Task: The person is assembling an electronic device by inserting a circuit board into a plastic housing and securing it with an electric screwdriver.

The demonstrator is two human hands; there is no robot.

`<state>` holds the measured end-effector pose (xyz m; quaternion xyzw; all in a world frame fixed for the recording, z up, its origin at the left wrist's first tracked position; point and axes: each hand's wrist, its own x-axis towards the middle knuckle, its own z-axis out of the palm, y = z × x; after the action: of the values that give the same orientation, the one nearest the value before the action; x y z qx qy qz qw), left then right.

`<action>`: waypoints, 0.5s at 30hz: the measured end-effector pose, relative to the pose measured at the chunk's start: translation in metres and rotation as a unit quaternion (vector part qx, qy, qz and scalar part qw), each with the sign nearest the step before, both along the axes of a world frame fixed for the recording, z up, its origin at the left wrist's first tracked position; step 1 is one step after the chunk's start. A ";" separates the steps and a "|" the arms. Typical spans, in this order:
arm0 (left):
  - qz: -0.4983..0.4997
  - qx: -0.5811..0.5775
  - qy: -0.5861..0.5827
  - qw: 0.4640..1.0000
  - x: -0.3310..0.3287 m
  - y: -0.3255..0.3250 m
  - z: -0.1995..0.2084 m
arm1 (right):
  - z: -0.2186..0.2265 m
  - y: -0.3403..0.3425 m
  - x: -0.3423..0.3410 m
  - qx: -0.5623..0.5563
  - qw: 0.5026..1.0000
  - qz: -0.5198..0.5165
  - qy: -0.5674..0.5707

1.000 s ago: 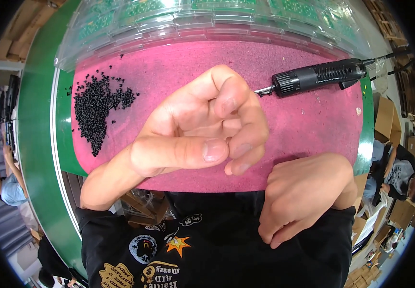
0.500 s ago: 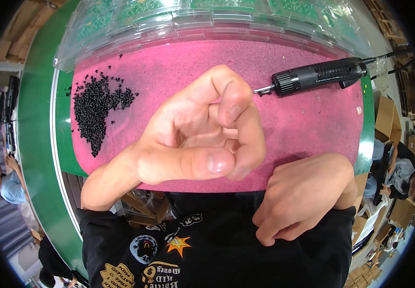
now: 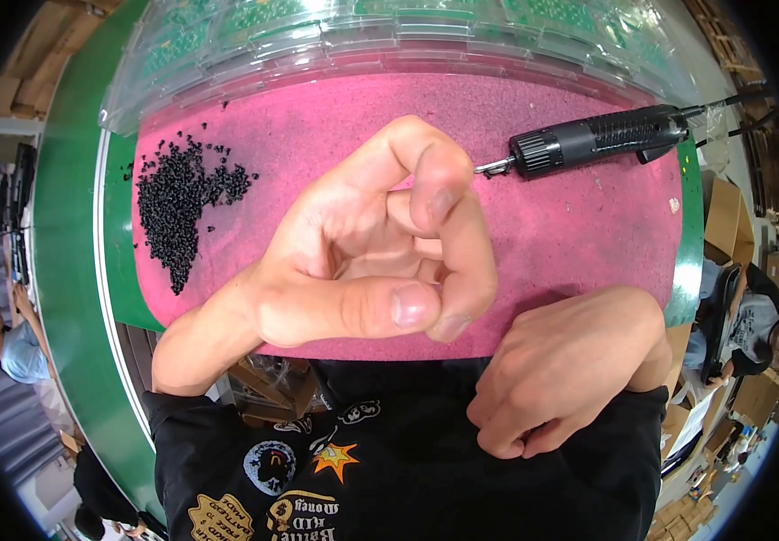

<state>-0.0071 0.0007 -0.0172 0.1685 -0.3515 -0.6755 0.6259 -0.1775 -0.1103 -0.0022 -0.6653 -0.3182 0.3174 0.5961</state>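
Note:
My left hand (image 3: 362, 243) is raised over the pink mat (image 3: 588, 243), palm toward me. Its fingers curl inward and the thumb meets a bent finger; the hollow of the palm shows nothing in it. Lower right, my right hand (image 3: 570, 374) hangs at the mat's near edge in front of my black shirt, back of the hand up. Those fingers are curled under, so anything inside is hidden. Beyond my left fingertips lies a black electric screwdriver (image 3: 597, 142), its metal bit pointing left. A pile of small black screws (image 3: 173, 207) is spread on the mat's left side.
Clear plastic trays (image 3: 389, 45) with green circuit boards line the far edge of the mat. The screwdriver's cable (image 3: 737, 101) runs off to the right. Green tabletop (image 3: 74, 225) borders the mat. Cardboard boxes (image 3: 728, 221) stand at the right, and other people (image 3: 11, 334) are at both sides.
My right hand has shifted slightly left and its fingers have curled in more. My left hand is nearly still, its bent index finger a touch higher.

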 end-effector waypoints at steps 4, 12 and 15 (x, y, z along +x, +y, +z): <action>0.008 -0.009 0.003 1.000 0.000 -0.001 -0.001 | -0.001 -0.001 -0.001 0.022 1.000 -0.016 -0.012; 0.019 0.023 -0.011 1.000 0.009 -0.007 -0.003 | -0.012 0.005 -0.002 0.038 0.977 -0.193 -0.078; 0.040 0.027 -0.035 0.998 0.009 -0.005 0.002 | -0.008 0.004 0.005 0.050 0.970 -0.221 -0.092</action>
<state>0.0015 -0.0047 -0.0152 0.2226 -0.3478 -0.6528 0.6350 -0.1725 -0.1062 -0.0104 -0.7147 -0.2322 0.0993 0.6522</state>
